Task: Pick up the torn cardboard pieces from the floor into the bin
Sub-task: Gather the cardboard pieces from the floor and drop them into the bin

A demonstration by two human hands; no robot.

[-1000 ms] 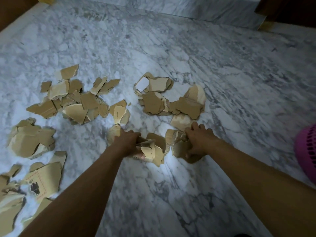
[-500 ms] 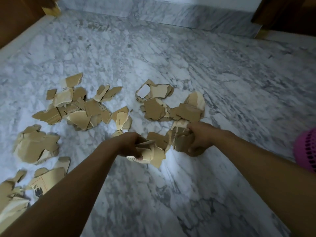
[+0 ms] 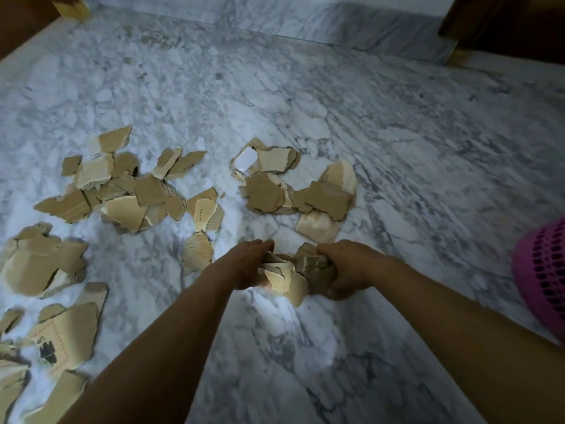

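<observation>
While a wad of torn cardboard pieces [image 3: 289, 278] is clamped between them, the left grip [image 3: 247, 264] and right grip [image 3: 351, 266] are curled round it from either side, over the veined marble floor [image 3: 305, 117]. Since half a second ago, the two have been drawn closer together. Ragged, corrugated brown scraps [image 3: 128, 191] are strewn to the left and beyond; a pink perforated bin [image 3: 541, 270] is seen at the right edge.

I see my left hand [image 3: 244, 266] and right hand [image 3: 351, 264] gripping one bunch of torn cardboard pieces [image 3: 289, 278] between them over the marble floor [image 3: 305, 102], more scraps [image 3: 122, 188] scattered left and ahead, the pink bin [image 3: 542, 270] at the right edge.
</observation>
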